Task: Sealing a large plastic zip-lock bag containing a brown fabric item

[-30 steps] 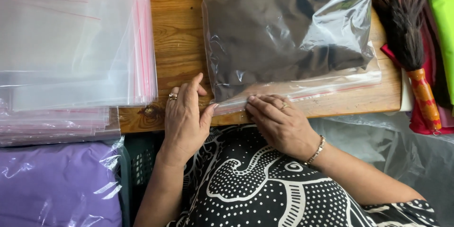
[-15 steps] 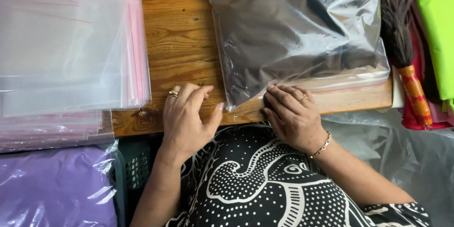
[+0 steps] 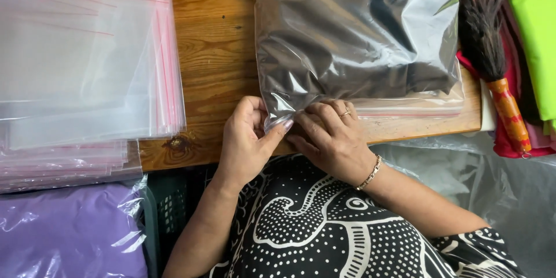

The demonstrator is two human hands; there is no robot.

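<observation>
clear bags on my wooden bench

at twelve to one o'clock i see a clear zip bag [image 3: 359, 35] stuffed with dark cloth, its near left corner pinched. at nine o'clock lies a flat stack of empty clear bags [image 3: 87, 63] with pink-red seal strips. at seven o'clock, a purple bundle in clear wrap [image 3: 63, 231].

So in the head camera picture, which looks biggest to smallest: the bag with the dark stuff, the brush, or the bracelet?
1. Clear plastic zip bag holding dark folded cloth, by far the largest.
2. Dark bristle brush with an orange wooden handle.
3. Thin gold bracelet on the right hand's wrist, the smallest, though it lies a little nearer the camera.
</observation>
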